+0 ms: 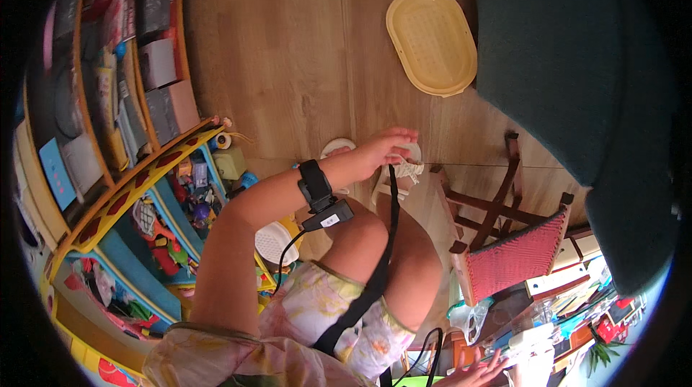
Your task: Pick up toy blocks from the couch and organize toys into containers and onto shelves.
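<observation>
My left hand (386,150) reaches across in front of my knees, above one of my white strappy sandals (406,166). Its fingers are partly spread. The narrow end of a black strap (390,246) meets the fingertips; whether they pinch it cannot be told. A black wristband (315,181) with a small cabled device (328,215) sits on that forearm. At the bottom edge, my right hand (478,372) is partly cut off, its fingers apart and no object seen in it.
A yellow oval plastic basket (432,41) lies on the wood floor (270,52), against a dark green covered piece of furniture (546,52). At right stands a folding stool (513,257) with a red woven seat. Toy bins (178,225) and a filled shelf (130,62) line the left.
</observation>
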`<state>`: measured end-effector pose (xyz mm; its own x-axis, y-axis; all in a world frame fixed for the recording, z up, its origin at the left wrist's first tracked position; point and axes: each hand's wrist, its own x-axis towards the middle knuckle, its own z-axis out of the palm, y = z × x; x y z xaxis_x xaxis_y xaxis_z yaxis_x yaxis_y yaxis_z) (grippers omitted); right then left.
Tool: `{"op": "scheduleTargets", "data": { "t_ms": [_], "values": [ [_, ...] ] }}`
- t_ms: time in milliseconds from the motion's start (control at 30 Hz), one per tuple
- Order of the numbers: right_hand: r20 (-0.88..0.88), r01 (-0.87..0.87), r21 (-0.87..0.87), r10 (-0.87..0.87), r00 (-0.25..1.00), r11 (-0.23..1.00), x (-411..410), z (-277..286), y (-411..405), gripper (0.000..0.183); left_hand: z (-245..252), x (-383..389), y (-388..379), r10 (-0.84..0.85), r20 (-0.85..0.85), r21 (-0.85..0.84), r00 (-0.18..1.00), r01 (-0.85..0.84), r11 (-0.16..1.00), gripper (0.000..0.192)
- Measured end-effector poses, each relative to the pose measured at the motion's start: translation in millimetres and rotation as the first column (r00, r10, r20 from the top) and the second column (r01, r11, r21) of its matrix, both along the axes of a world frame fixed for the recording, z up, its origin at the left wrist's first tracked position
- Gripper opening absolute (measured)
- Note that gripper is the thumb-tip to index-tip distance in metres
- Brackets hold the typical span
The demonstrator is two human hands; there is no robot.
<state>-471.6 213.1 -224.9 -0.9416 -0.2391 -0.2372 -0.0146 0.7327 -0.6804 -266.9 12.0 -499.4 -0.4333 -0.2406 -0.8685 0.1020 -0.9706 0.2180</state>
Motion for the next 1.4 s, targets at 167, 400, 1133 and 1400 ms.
{"op": "scheduleTargets", "data": {
  "t_ms": [167, 400, 1133, 1400],
  "values": [
    [-0.148, -0.421, 0.459, 0.535, 0.832, 0.782, -16, -14, 2, 0.038, -50, 4, -4, 0.039, -0.055, -0.142, 0.998, -0.046, 0.989, 0.036],
    [-0.141, -0.320, 0.231, 0.357, 0.923, 0.919, -19, -21, 3, 0.034, -108, -5, -4, 0.312, -0.192, -0.298, 0.931, -0.358, 0.885, 0.045],
    [-0.228, -0.308, 0.290, 0.378, 0.897, 0.906, -6, -1, -12, 0.041, -148, -5, 7, 0.470, 0.682, -0.728, 0.560, 0.461, 0.507, 0.026],
    [-0.218, -0.374, 0.346, 0.462, 0.860, 0.860, 11, 77, -8, 0.044, -22, 50, 27, 0.370, 0.547, -0.792, 0.751, 0.323, 0.518, 0.010]
  ]
}}
